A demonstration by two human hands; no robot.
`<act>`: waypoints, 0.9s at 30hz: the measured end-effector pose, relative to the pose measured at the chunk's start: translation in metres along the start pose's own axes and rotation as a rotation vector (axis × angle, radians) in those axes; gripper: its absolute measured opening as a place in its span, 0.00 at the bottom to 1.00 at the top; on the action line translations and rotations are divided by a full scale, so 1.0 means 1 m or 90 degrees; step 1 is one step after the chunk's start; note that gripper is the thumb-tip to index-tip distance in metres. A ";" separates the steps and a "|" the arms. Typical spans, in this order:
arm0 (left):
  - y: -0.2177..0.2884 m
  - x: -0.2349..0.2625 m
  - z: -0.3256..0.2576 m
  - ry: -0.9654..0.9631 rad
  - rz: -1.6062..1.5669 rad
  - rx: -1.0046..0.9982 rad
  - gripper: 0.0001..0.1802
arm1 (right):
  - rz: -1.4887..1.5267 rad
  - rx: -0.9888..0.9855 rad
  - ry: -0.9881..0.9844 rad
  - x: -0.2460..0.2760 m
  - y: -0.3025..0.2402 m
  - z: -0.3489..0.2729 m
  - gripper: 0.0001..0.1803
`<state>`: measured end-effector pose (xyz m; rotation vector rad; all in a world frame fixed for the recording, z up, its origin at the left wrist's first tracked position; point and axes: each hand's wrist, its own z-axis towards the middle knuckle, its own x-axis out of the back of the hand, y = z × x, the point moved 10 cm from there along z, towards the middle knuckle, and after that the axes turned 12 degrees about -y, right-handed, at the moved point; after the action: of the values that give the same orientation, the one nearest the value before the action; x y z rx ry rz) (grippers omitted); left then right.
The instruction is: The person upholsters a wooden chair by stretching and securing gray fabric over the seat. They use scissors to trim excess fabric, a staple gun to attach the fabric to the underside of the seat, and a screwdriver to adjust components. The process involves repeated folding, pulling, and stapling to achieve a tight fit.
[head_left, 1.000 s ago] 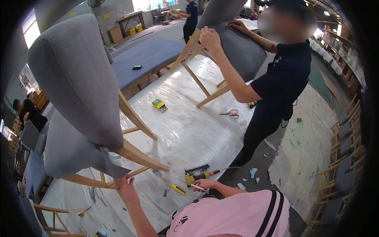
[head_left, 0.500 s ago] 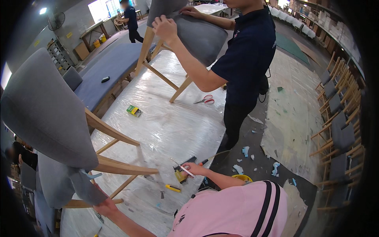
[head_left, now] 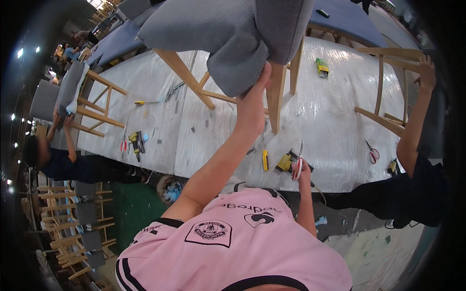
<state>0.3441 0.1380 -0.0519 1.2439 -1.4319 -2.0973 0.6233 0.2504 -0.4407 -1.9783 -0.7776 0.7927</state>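
Note:
My left hand [head_left: 252,104] is raised and grips the lower edge of the grey fabric cover of an upholstered chair [head_left: 228,34] with light wooden legs [head_left: 274,97], which stands on the table. My right hand [head_left: 302,173] is low at the table's near edge and holds a pair of red-handled scissors [head_left: 299,155], blades pointing up. A yellow nail gun [head_left: 287,163] and a yellow utility knife [head_left: 265,160] lie just left of that hand.
The long table [head_left: 340,126] is wrapped in shiny plastic film. A green box [head_left: 322,67] and red scissors [head_left: 373,153] lie on it. At the right a co-worker's hand [head_left: 427,68] holds another wooden chair frame [head_left: 388,114]. At the left a person [head_left: 58,162] handles a third chair [head_left: 73,92].
The view has swung sharply. My left hand went from the chair's wooden leg up to the grey fabric edge. My right hand lifted the scissors off the table by the nail gun.

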 end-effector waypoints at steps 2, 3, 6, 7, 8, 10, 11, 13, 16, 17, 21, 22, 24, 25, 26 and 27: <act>-0.007 -0.008 0.000 -0.050 -0.057 0.010 0.34 | -0.001 0.000 -0.010 -0.011 -0.005 0.002 0.30; -0.006 -0.020 -0.001 -0.089 -0.045 0.022 0.34 | 0.001 0.001 -0.021 -0.014 -0.005 0.004 0.30; 0.016 -0.040 0.009 -0.140 0.066 0.002 0.30 | -0.008 0.003 -0.017 -0.027 -0.021 0.003 0.30; 0.022 -0.042 0.019 -0.145 0.113 -0.018 0.29 | -0.004 0.025 -0.026 -0.030 -0.028 0.005 0.29; 0.022 -0.032 0.033 -0.130 0.130 -0.024 0.28 | 0.003 0.057 -0.029 -0.031 -0.037 0.004 0.28; 0.026 -0.010 0.056 -0.101 0.166 -0.040 0.27 | 0.018 0.123 -0.038 -0.048 -0.078 -0.008 0.26; 0.037 -0.011 0.054 -0.092 0.199 -0.095 0.28 | 0.027 0.164 -0.045 -0.058 -0.103 -0.016 0.23; 0.061 -0.010 0.045 -0.068 0.269 -0.206 0.29 | -0.008 0.192 -0.082 -0.083 -0.148 -0.018 0.22; 0.080 0.004 0.035 -0.038 0.462 -0.294 0.29 | -0.064 0.276 -0.180 -0.141 -0.240 -0.037 0.22; 0.082 0.005 0.036 -0.039 0.501 -0.281 0.28 | -0.082 0.311 -0.211 -0.160 -0.270 -0.044 0.22; 0.088 0.006 0.040 -0.055 0.681 -0.309 0.30 | -0.197 0.342 -0.266 -0.206 -0.336 -0.046 0.27; 0.095 0.003 0.040 -0.057 0.735 -0.341 0.31 | -0.200 0.324 -0.286 -0.217 -0.346 -0.042 0.29; 0.097 0.013 0.041 -0.039 0.747 -0.221 0.35 | -0.196 0.298 -0.314 -0.235 -0.354 -0.035 0.32; 0.099 0.017 0.041 -0.032 0.752 -0.161 0.37 | -0.188 0.290 -0.322 -0.242 -0.355 -0.032 0.34; 0.104 0.017 0.042 -0.037 0.719 -0.158 0.37 | -0.180 0.283 -0.330 -0.249 -0.357 -0.030 0.36; 0.106 0.020 0.043 -0.042 0.683 -0.150 0.37 | -0.175 0.276 -0.319 -0.253 -0.357 -0.029 0.33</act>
<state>0.2764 0.1028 0.0362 0.1784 -1.3559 -1.4607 0.4126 0.2055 -0.0587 -1.2676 -1.0361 1.1917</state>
